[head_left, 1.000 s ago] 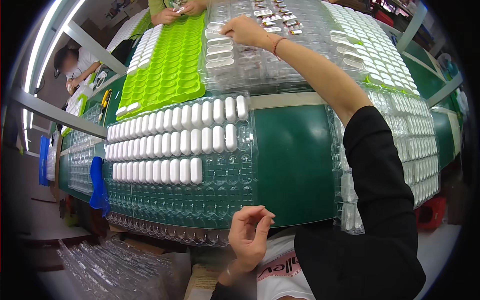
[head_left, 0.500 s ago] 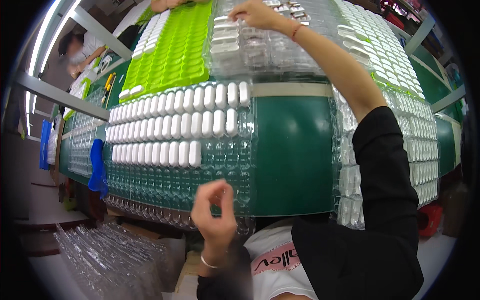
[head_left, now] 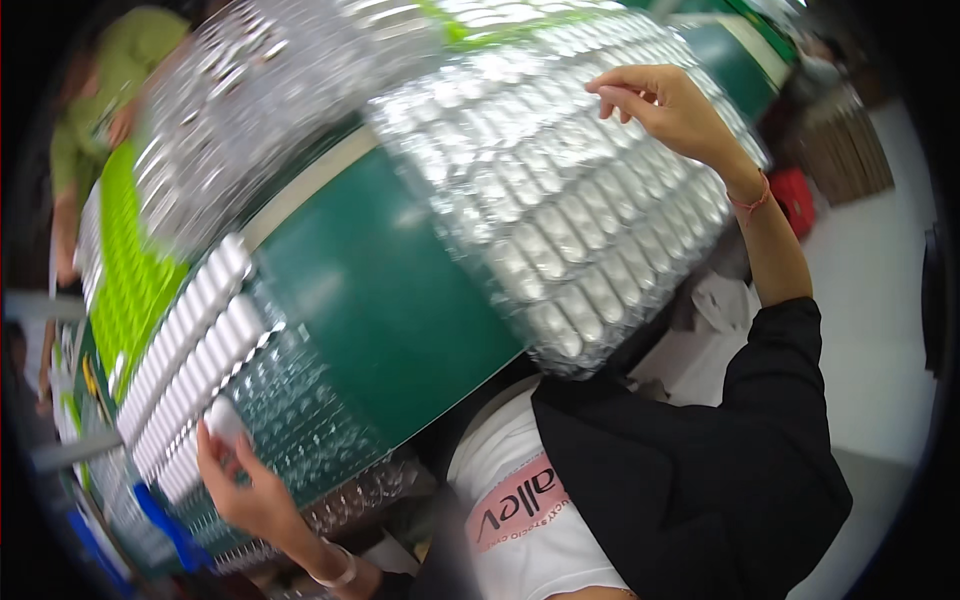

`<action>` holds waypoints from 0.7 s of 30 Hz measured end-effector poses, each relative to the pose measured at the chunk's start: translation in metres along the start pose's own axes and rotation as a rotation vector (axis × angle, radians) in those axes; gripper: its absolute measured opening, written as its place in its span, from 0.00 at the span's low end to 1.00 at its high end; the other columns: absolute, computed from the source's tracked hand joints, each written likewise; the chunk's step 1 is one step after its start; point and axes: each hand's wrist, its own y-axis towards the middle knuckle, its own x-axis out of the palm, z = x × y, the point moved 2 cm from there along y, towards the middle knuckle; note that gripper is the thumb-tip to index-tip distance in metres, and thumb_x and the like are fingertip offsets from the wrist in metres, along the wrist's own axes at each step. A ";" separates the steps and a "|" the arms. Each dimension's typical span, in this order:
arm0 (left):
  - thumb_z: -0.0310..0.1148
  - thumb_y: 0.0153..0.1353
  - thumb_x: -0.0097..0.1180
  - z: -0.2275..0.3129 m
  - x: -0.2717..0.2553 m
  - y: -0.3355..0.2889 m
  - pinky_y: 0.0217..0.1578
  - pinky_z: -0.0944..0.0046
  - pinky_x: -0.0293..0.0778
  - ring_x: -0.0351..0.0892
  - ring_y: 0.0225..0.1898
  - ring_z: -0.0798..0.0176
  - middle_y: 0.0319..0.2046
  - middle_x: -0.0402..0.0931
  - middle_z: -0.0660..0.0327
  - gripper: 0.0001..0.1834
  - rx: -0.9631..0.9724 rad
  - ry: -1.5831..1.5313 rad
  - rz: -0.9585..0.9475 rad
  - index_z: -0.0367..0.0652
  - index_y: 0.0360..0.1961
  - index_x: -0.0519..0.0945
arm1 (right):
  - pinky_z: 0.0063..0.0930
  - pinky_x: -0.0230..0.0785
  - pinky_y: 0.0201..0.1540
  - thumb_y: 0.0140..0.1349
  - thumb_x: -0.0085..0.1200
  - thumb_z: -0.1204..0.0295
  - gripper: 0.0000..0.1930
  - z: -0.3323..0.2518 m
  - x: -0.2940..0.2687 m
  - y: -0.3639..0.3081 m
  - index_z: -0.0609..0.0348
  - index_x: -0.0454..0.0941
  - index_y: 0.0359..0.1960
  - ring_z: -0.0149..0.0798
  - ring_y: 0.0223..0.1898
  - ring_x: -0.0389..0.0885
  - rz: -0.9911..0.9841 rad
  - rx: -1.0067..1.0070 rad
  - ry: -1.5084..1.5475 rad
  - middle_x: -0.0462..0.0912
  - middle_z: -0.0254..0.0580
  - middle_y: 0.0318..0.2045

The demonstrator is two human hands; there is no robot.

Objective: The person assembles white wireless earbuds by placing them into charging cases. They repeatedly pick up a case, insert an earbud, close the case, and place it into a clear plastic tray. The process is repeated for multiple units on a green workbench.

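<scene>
My left hand (head_left: 250, 490) is at the lower left, thumb and finger closed around one end of a smooth white oval case (head_left: 228, 420). That case is at the near end of the lowest row in a clear plastic tray (head_left: 310, 400). Longer rows of the same white cases (head_left: 215, 330) fill the tray's far side. Over a second clear tray (head_left: 560, 240) on the right, filled with pale oval pieces, hovers my right hand (head_left: 675, 110). Its fingers are loosely bent and apart, with nothing visible in them.
Bare green tabletop (head_left: 385, 290) lies between the trays. Farther off are a blurred stack of clear trays (head_left: 230, 120) and a bright green tray (head_left: 140, 270). A person in a green top (head_left: 120, 60) is at the upper left. A blue object (head_left: 170, 525) hangs at the table edge.
The view has swung to the right. My right hand has come back from the far trays to above the right tray. My left hand, pinched and empty before, now grips a white case.
</scene>
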 end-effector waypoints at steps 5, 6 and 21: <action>0.18 0.66 0.49 0.094 0.025 -0.069 0.51 0.64 0.74 0.77 0.49 0.59 0.52 0.75 0.49 0.21 0.115 -0.683 -0.223 0.29 0.60 0.70 | 0.24 0.64 0.28 0.63 0.57 0.68 0.11 0.069 -0.046 -0.115 0.65 0.83 0.36 0.25 0.24 0.72 0.037 0.516 -0.251 0.81 0.34 0.23; 0.19 0.66 0.51 0.107 0.038 -0.075 0.51 0.65 0.74 0.77 0.49 0.59 0.52 0.75 0.48 0.21 0.041 -0.812 -0.290 0.29 0.60 0.69 | 0.26 0.64 0.27 0.61 0.58 0.68 0.11 0.070 -0.045 -0.132 0.65 0.82 0.35 0.26 0.24 0.72 0.060 0.542 -0.274 0.81 0.35 0.23; 0.26 0.62 0.61 0.133 0.087 -0.085 0.50 0.63 0.75 0.79 0.48 0.62 0.50 0.77 0.48 0.24 -0.297 -1.379 -0.613 0.30 0.58 0.69 | 0.18 0.73 0.41 0.64 0.61 0.70 0.09 -0.027 0.042 -0.103 0.64 0.81 0.40 0.23 0.40 0.80 0.205 0.239 0.548 0.84 0.33 0.35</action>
